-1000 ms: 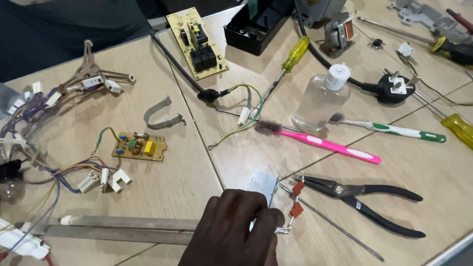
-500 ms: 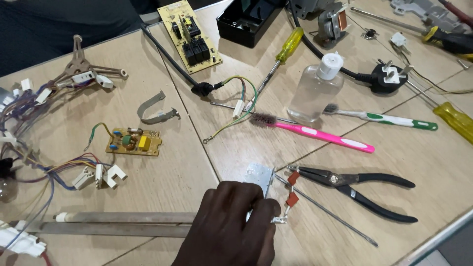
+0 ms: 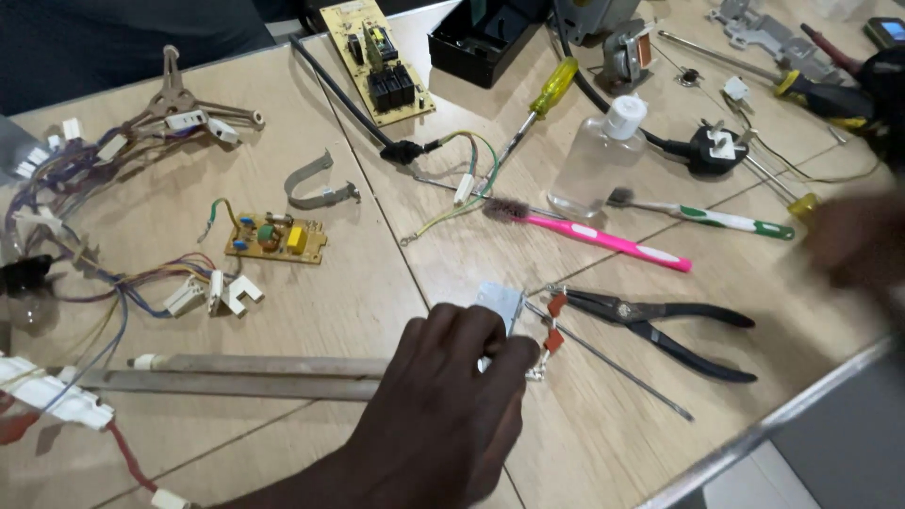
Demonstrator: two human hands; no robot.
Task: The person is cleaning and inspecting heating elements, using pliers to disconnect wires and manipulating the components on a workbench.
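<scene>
A small metal plate (image 3: 501, 303) with red-sleeved terminals lies near the front middle of the counter (image 3: 377, 273), and the left hand (image 3: 443, 405) rests over its near edge with fingers curled, pinching it at the fingertips. Just right of it lie black pliers (image 3: 660, 325) and a thin metal rod (image 3: 613, 363); a pink toothbrush (image 3: 603, 242) lies farther back. The right hand (image 3: 853, 247) is a blur at the right edge, so I cannot tell its grip.

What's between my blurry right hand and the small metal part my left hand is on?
The black pliers and a thin metal rod lie on the table between the right hand and the small metal part under the left hand fingers.
</scene>
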